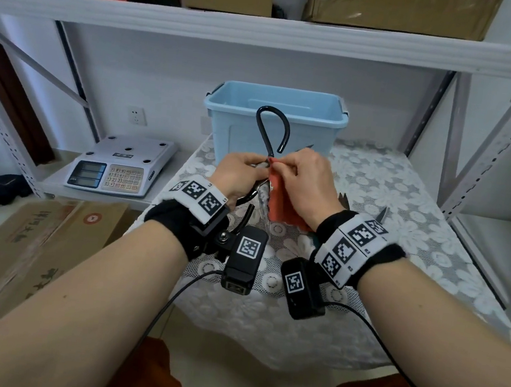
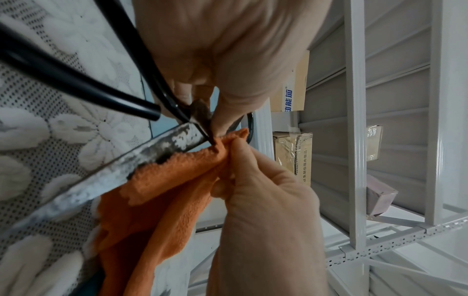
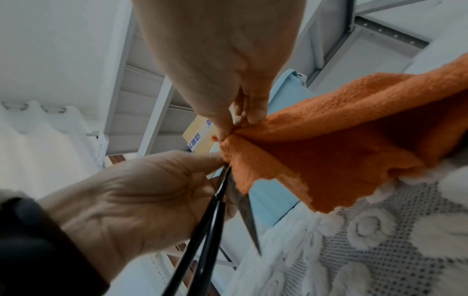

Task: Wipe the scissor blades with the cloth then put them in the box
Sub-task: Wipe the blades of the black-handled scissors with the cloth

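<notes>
Just before the pale blue plastic box (image 1: 276,113): left hand (image 1: 237,172) gripping black-handled, tarnished-blade scissors (image 1: 270,137); right hand (image 1: 308,180) pinching orange fleece cloth (image 1: 282,199) against blade near pivot.

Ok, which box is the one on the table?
The light blue plastic box, open-topped, just behind the scissors. The others are cardboard boxes, up on the top shelf or down at left.
</notes>
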